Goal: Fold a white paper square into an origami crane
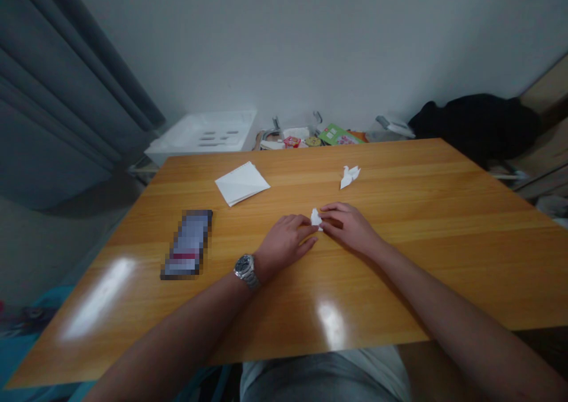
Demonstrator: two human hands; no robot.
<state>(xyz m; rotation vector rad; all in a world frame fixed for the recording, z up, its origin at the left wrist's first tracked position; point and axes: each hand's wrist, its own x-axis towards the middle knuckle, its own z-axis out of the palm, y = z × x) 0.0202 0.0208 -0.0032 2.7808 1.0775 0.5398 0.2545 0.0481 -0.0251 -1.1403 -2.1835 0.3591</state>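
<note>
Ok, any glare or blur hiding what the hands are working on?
Head view: dim light; two glare patches on the table lie nearer than the hands, clear of them. The left hand and right hand look sharp, but the folded paper between them is too small to read. The dark object at left is pixelated; wide-angle distortion stretches the frame's edges.

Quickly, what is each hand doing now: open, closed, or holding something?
Left hand: closed, fingertips pinching the small folded paper.
Right hand: closed on the same paper, from the other side.
</note>
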